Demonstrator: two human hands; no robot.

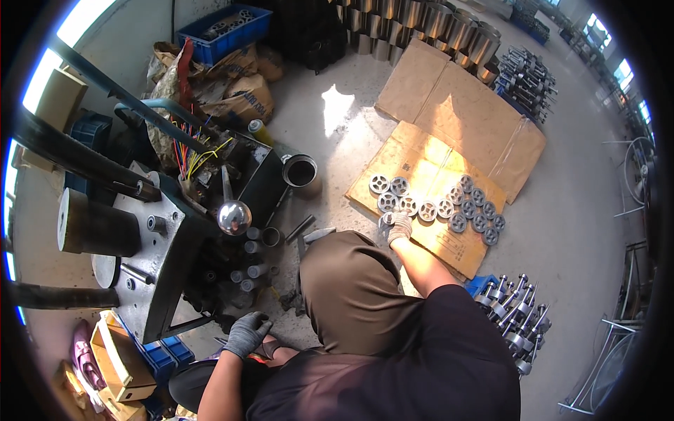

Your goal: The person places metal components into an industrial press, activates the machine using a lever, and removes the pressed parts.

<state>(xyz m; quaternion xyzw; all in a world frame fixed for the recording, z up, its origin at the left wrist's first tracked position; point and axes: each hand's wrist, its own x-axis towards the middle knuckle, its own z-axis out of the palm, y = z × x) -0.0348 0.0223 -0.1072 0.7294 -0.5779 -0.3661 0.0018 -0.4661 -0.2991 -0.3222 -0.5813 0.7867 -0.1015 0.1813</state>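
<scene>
My right hand (399, 227), in a pale grey work glove, reaches forward to the near edge of a brown cardboard sheet (449, 242). Its fingers are closed on a small spoked metal wheel (385, 219), partly hidden by the glove. Several similar grey spoked wheels (427, 210) lie flat on the cardboard in a left and a right cluster. My left hand (247, 334), in a darker grey glove, hovers near my knee at the lower left. Its fingers are loosely bent and apart from the machine, with nothing visible in them.
A metal press-like machine (158, 259) with a shiny ball-ended lever (234, 217) stands at left. Beside it are several short cylinders (257, 271) and a dark pot (302, 175). Metal shaft parts (519, 323) are piled at right. Large metal sleeves (435, 24) stand behind the cardboard.
</scene>
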